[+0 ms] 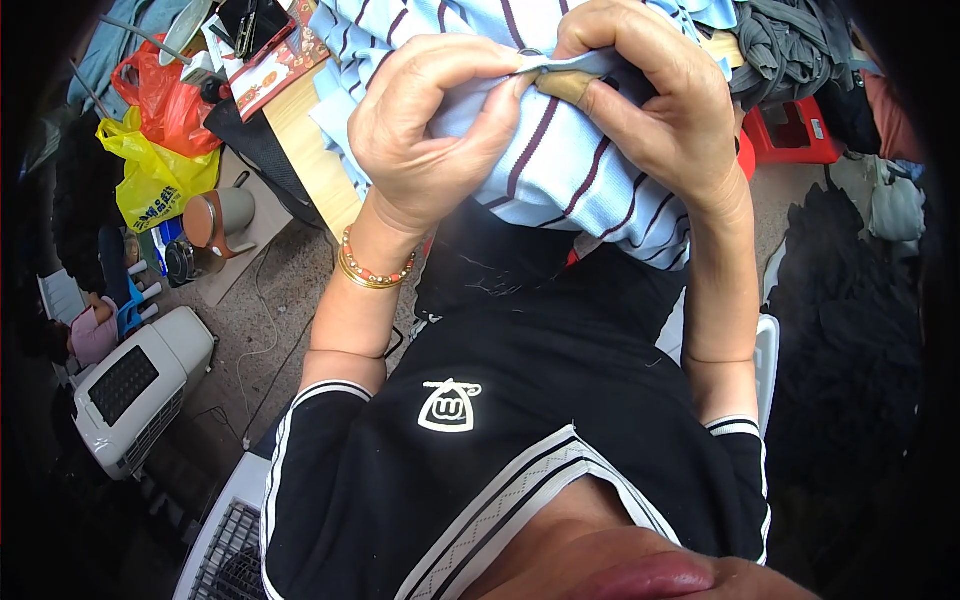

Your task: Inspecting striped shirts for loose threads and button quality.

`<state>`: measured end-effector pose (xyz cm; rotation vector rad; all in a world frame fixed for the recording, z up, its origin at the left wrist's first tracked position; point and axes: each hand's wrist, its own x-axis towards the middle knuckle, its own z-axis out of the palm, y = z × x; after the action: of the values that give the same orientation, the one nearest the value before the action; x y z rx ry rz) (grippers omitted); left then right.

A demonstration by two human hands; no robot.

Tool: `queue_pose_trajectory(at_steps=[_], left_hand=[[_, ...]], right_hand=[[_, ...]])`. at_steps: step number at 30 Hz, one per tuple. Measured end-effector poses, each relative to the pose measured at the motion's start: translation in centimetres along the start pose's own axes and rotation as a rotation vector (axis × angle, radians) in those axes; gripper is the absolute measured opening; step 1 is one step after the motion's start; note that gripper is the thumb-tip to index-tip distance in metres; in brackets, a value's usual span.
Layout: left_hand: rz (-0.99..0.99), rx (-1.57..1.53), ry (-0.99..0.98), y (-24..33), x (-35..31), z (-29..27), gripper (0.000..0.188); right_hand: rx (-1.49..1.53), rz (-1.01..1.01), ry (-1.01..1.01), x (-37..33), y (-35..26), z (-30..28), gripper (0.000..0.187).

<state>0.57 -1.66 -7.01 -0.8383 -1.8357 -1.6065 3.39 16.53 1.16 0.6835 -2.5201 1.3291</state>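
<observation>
A light blue knit garment with dark maroon stripes [560, 165] spreads over the table and hangs down toward my lap. My left hand [425, 125] pinches its folded edge between thumb and fingers. Close beside it, my right hand [665, 105] is closed on the same edge, with a tan cover wrapped around the thumb tip. The two pinches nearly meet, and the cloth's edge is raised between them. A small dark rounded thing shows at the edge by my left fingertips, too small to name. Gold and orange bracelets circle my left wrist.
Left of the wooden table [335, 190] are a red plastic bag [160, 90], a yellow bag [155, 180] and a brown-and-grey pot [220, 220]. A white air cooler [145, 390] stands farther left, near another person [92, 335]. At right are a red plastic stool [795, 135] and dark cloth heaps [850, 320].
</observation>
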Motion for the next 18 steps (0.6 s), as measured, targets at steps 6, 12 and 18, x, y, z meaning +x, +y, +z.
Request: queue_pose_trajectory(at_steps=[6, 12, 18], left_hand=[[0.016, 0.093, 0.074, 0.4, -0.2, 0.7, 0.022], [0.289, 0.263, 0.045, -0.1, 0.7, 0.3, 0.028], [0.398, 0.209, -0.132, -0.8, 1.1, -0.4, 0.025]], right_hand=[[0.065, -0.602, 0.251, 0.0, 3.6, 2.0, 0.024], [-0.203, -0.248, 0.205, -2.2, 1.6, 1.1, 0.036], [-0.39, -0.226, 0.317, -6.1, 1.6, -0.3, 0.044]])
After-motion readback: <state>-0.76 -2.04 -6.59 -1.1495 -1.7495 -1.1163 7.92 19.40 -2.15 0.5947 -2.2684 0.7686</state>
